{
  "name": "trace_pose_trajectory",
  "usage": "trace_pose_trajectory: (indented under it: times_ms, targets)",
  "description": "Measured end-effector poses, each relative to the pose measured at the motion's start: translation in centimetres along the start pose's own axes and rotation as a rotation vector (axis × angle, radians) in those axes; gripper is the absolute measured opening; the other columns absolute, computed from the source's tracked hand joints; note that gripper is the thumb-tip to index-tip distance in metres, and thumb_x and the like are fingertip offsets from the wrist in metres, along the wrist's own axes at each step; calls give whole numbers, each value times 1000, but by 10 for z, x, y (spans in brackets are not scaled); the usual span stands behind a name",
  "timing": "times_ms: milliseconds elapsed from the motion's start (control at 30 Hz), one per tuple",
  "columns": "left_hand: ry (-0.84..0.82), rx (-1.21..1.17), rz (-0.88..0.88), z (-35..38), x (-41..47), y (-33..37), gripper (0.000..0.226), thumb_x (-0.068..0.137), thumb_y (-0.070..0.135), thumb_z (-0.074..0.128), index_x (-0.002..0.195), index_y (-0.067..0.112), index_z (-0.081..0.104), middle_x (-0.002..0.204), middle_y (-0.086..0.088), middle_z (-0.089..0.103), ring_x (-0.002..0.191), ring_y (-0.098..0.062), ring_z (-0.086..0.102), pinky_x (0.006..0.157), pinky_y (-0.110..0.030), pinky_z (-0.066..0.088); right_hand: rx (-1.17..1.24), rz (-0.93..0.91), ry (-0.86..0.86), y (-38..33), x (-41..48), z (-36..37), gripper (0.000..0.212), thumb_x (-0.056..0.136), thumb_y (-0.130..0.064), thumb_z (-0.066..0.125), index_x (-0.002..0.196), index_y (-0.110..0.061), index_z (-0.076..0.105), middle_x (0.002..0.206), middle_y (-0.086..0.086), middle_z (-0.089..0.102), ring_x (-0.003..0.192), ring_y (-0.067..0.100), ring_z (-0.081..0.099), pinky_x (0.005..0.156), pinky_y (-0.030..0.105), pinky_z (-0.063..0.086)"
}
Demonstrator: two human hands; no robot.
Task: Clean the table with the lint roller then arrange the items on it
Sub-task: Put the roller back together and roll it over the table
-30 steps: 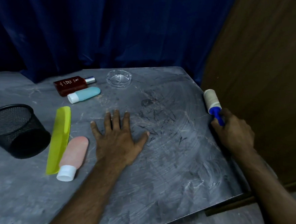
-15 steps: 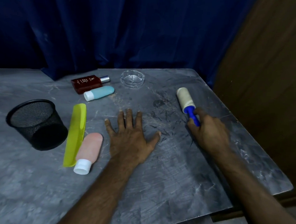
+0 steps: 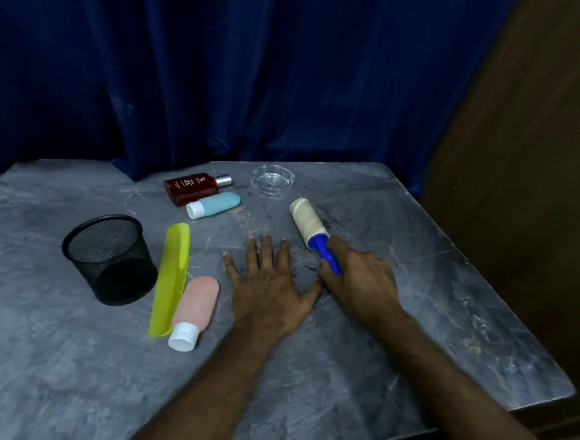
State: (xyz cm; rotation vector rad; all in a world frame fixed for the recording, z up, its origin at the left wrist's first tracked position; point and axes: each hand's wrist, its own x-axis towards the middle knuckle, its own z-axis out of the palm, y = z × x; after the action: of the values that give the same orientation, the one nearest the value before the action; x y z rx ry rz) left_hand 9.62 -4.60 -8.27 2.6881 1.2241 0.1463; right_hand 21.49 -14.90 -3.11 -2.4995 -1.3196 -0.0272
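Observation:
My right hand grips the blue handle of the lint roller, whose cream roll lies on the grey marble table and points away from me. Just left of it my left hand rests flat on the table with fingers spread, its thumb touching my right hand. To the left lie a pink tube with a white cap and a yellow-green comb. Farther back are a blue tube, a brown bottle and a clear glass ashtray.
A black mesh cup stands upright at the left. A dark blue curtain hangs behind the table. A brown wooden panel runs along the right side, beyond the table's right edge.
My right hand has carried the lint roller from the table's right edge leftward to beside my left hand. The left hand has stayed flat in place; the view has shifted.

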Motion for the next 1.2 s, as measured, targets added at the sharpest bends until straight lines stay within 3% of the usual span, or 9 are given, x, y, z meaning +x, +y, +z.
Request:
trace_pose_trajectory:
  times_ms: [367,700,900,1067,1200]
  targets:
    - [-7,-6,-14,-6,-1,1,119,70,92,-6,171,29,4,181,-7,-3,167,-32,-7,123,-73,-11,4,-13,34,-10,-4,-1,36,99,-44,49,131,-29,50,101,14,75,97,38,70,79,42,52]
    - [14,-17,-7,-4,0,0,112,79,93,3,171,29,7,181,-6,1,167,-31,-5,124,-74,-8,29,8,97,0,1,13,37,97,-46,49,128,-26,51,97,14,74,93,38,69,74,42,51]
    - [37,0,8,-1,1,-2,107,83,92,12,170,29,8,181,-6,3,167,-30,-3,125,-74,-6,17,147,131,39,6,4,40,98,-48,49,132,-26,51,100,11,71,91,36,67,70,35,38]
    - [34,15,28,0,2,-4,103,87,91,14,170,30,7,181,-5,2,167,-30,-3,125,-74,-2,11,280,209,86,1,-14,35,99,-46,52,126,-24,53,83,2,59,64,18,50,57,27,31]
    - [24,21,31,1,3,-4,102,88,91,14,170,30,6,181,-4,0,167,-30,-4,126,-74,-1,-10,357,248,125,-10,-27,36,97,-43,55,124,-20,57,86,9,60,80,30,60,69,35,36]
